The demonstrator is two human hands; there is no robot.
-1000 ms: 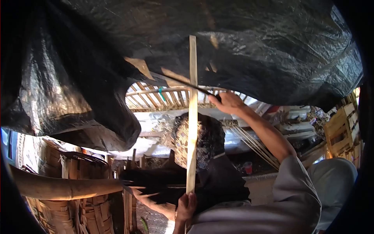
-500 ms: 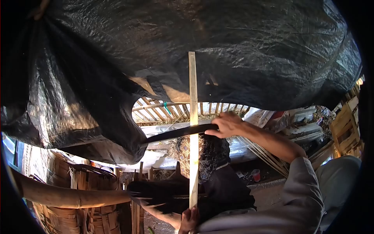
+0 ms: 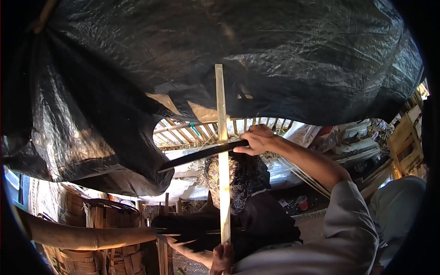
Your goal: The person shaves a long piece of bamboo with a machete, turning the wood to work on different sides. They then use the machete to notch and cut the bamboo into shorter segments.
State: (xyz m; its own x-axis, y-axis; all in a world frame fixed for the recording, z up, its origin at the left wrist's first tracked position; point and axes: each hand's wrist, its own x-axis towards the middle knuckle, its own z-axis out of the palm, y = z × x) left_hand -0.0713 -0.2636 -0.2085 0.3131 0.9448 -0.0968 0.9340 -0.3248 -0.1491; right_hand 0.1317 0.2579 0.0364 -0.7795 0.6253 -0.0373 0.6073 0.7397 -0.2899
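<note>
A long pale bamboo strip point(image 3: 222, 110) stands nearly upright in front of me, its top leaning slightly left. Low in the view, my left hand point(image 3: 222, 256) is closed around the strip's lower end. My right hand point(image 3: 258, 139) grips one end of a long, dark, flat blade that looks like a machete point(image 3: 197, 155). The blade slants down to the left and crosses the strip at about mid-length, with my right fingers just right of the strip. Behind the strip's lower half is a dark patterned cloth point(image 3: 245, 185).
Black plastic sheeting point(image 3: 298, 59) hangs over the upper view and sags at the left. A thick bamboo pole point(image 3: 91, 237) runs across the lower left, by woven bamboo baskets point(image 3: 75, 261). A slatted bamboo rack point(image 3: 181, 133) stands behind, and a red cup point(image 3: 302, 203) is at right.
My right hand has shifted slightly left and up, and the blade's far end sits further left. The strip's top has tipped a little left. My left hand keeps its hold.
</note>
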